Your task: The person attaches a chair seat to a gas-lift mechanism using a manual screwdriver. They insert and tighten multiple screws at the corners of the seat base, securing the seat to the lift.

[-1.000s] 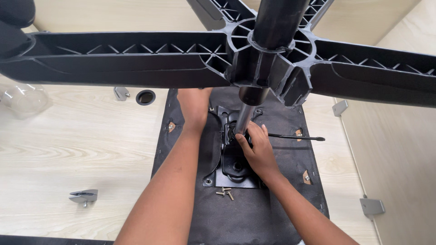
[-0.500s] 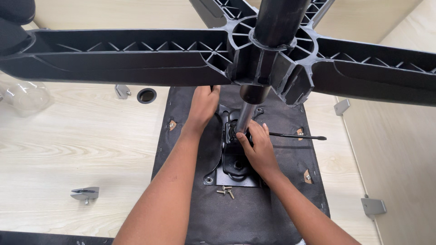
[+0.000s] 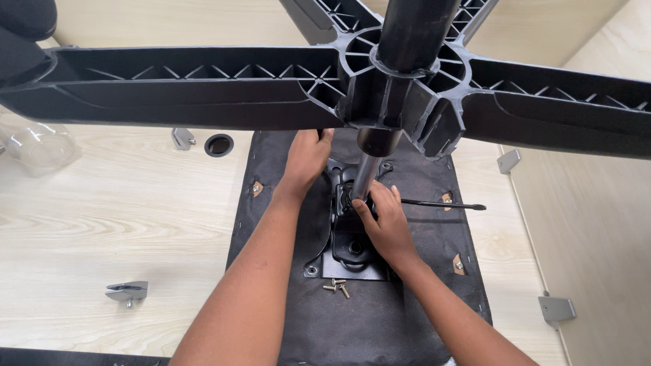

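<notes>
Left hand [image 3: 308,159] has slid up to the far edge of the seat underside [image 3: 400,318] — fingers curled over it. Right hand [image 3: 386,224] stays clamped around the gas-lift column [image 3: 364,177] at the mounting plate [image 3: 352,254] — seat braced, column seated.

Bright even indoor light, soft shadows, sharp focus, slight wide-angle edge distortion.

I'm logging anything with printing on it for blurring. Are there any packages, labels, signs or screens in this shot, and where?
No labels, signs or screens show.
Clear plastic bag: the only packaging, crumpled on the wooden floor at far left, under the black chair base; no print can be made out.
</notes>
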